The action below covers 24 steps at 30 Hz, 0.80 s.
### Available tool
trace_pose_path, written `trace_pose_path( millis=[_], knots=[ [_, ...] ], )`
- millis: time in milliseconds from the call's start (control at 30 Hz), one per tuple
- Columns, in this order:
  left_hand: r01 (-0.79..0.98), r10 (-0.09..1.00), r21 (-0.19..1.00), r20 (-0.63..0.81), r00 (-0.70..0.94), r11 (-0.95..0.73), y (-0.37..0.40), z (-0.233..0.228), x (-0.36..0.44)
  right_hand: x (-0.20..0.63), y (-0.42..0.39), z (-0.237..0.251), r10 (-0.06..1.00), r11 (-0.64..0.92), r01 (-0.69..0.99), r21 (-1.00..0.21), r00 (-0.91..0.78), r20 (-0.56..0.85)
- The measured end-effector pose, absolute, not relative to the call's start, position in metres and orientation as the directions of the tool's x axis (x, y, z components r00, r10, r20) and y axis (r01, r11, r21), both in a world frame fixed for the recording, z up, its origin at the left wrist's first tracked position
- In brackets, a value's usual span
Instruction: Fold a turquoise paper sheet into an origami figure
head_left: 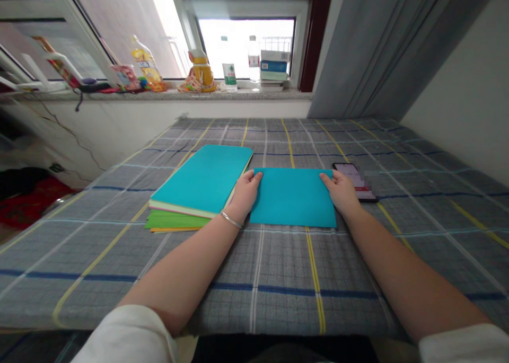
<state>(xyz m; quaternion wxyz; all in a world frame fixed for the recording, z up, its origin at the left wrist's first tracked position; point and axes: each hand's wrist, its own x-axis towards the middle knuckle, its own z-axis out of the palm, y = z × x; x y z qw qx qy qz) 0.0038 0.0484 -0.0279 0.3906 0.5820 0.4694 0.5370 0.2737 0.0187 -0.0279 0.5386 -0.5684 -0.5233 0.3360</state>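
Turquoise rectangular paper sheet [293, 196] lies flat on the grey checked cloth surface [278, 267], straight ahead of me, its long axis running left to right. My left hand [244, 192] presses its left edge and my right hand [341, 192] its right edge, both equally near. My fingers lie loosely spread on the paper, thumbs on top, gripping nothing. A stack of coloured paper [199, 185] sits just left; a phone [356, 180] just right.
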Motion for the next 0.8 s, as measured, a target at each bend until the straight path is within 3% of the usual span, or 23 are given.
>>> trace_pose_path(
  millis=[300, 567, 700, 800],
  knots=[
    [0.114, 0.963, 0.959, 0.267, -0.049, -0.26, 0.0512, -0.0316, 0.0038, 0.2738, 0.0191, -0.0282, 0.957, 0.117, 0.248, -0.962, 0.232, 0.176],
    [-0.026, 0.975, 0.981, 0.187, -0.123, -0.191, 0.0509, -0.0275, 0.0076, 0.272, 0.0151, -0.0203, 0.964, 0.082, 0.306, -0.948, 0.217, 0.154],
    [-0.03, 0.977, 0.982, 0.181, -0.114, -0.186, 0.0517, -0.0289, 0.0072, 0.2711, 0.0159, -0.023, 0.959, 0.134, 0.248, -0.959, 0.211, 0.188],
    [-0.025, 0.976, 0.978, 0.206, -0.063, -0.208, 0.0506, -0.0295, 0.0059, 0.2715, 0.0162, -0.0233, 0.941, 0.17, 0.337, -0.926, 0.224, 0.254]
  ],
)
